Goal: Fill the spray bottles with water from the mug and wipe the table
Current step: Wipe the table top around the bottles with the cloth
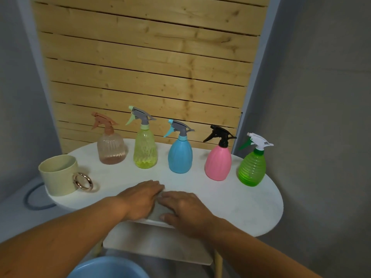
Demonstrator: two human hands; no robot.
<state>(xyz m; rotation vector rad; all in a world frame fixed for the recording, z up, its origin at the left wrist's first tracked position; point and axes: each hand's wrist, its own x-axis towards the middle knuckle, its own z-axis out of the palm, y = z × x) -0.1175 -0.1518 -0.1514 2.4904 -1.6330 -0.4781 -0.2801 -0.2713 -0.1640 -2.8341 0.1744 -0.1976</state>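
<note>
Blue basin [108,267] below white table [251,207]

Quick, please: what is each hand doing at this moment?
Left hand: open, flat on the grey cloth.
Right hand: open, flat on the same cloth.

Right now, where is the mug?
In the head view, the mug stands at the table's far left edge, left of the peach spray bottle.

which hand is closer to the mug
Left. The left hand rests on the cloth just right of the mug; the right hand lies farther right, beyond the left.
</note>
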